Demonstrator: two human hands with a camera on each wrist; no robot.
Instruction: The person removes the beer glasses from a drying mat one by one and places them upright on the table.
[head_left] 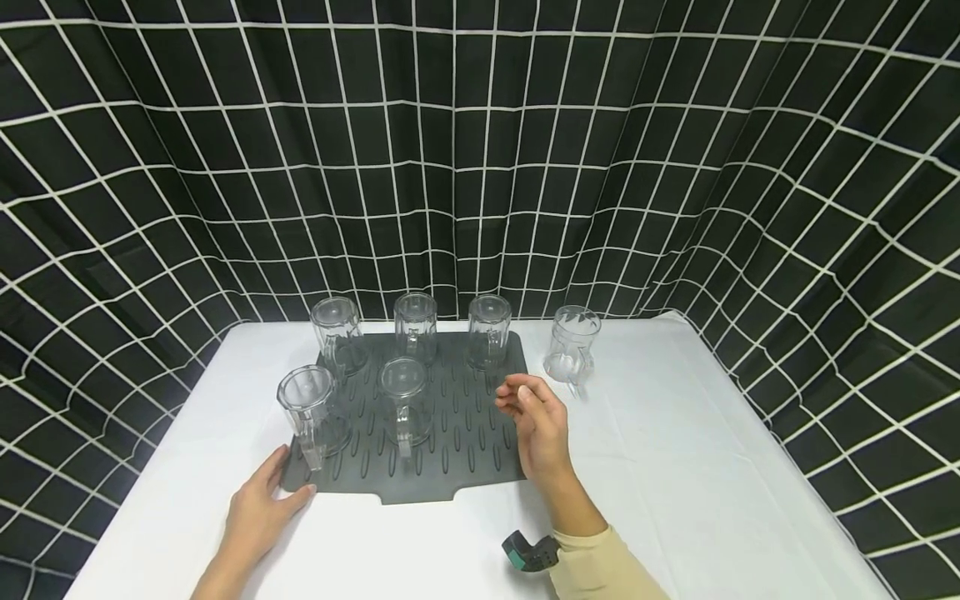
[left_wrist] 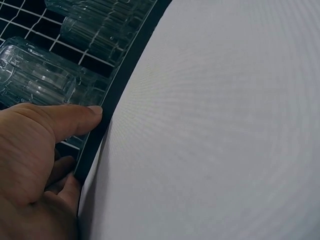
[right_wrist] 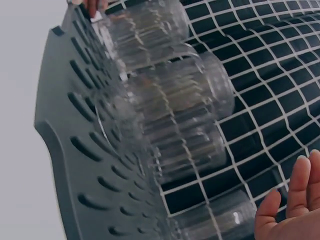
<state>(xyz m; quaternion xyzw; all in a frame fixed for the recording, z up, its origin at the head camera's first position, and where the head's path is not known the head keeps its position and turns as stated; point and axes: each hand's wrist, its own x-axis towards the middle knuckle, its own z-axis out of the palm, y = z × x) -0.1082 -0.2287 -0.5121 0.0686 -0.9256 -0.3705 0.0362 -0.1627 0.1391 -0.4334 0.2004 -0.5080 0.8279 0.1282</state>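
Note:
A dark grey ribbed drying mat (head_left: 450,492) bears several clear glass mugs, among them a front left mug (head_left: 318,421) and a front middle mug (head_left: 405,404). My left hand (head_left: 255,512) holds the mat's near left corner, its thumb on the front edge and its fingers by the left side. In the left wrist view that thumb (left_wrist: 85,117) touches the mat's rim. Over the mat's right edge, my right hand (head_left: 538,421) hangs with loosely bent fingers and nothing in them. A glass mug (head_left: 572,346) stands on the white cloth beyond it.
A white cloth (head_left: 675,467) covers the table around the mat. Black curtains (head_left: 465,192) with a white grid rise behind and on both sides. A back right mug (head_left: 489,333) stands near the mat's far edge. My right wrist wears a dark strap device (head_left: 531,552).

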